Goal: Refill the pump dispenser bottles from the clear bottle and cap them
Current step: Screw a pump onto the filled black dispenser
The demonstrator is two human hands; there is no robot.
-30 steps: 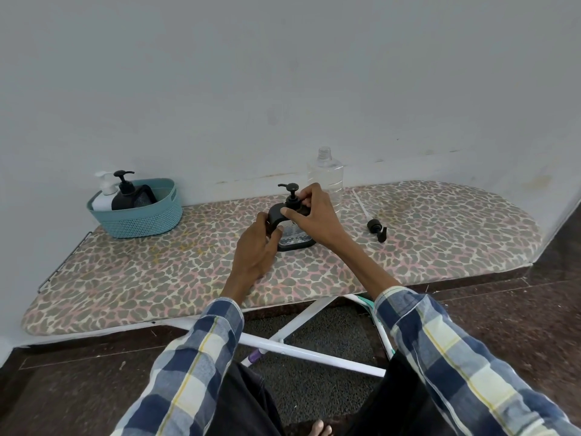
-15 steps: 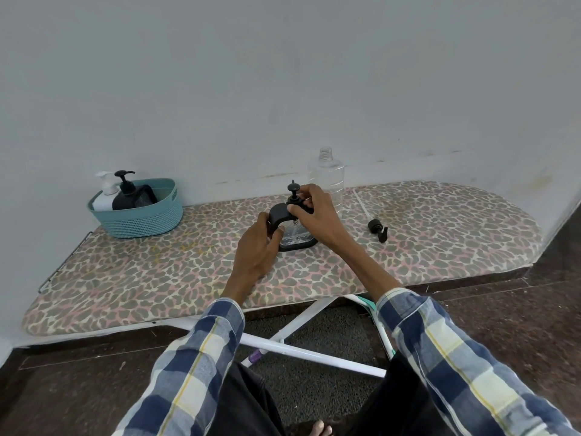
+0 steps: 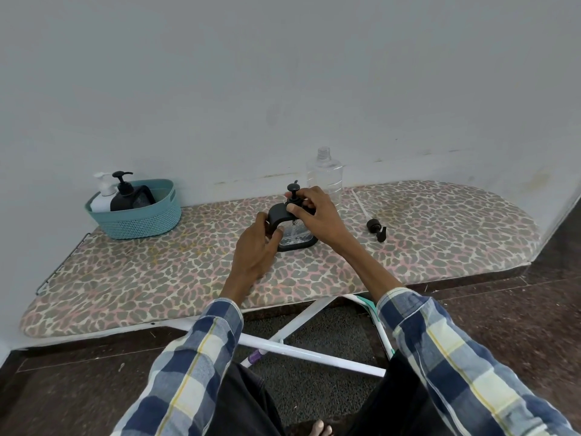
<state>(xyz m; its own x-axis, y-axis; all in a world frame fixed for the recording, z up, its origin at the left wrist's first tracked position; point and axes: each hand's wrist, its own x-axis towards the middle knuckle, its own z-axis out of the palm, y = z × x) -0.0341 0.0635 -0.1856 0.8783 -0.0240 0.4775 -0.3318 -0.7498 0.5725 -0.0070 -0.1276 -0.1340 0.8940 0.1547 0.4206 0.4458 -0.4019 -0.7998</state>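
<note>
right fingers (image 3: 294,209) pinch pump cap (image 3: 293,196); left fingers (image 3: 276,234) grip dispenser (image 3: 294,236).

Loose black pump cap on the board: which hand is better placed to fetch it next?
Right. The right hand is nearer the loose pump cap; the left hand steadies the dispenser.

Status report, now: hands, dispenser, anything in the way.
Left hand steadies dispenser. Right hand grips pump collar. Clear bottle uncapped behind. Loose pump head lies right, clear of work.

No readable text, labels, brands or numbers on anything in view.
</note>
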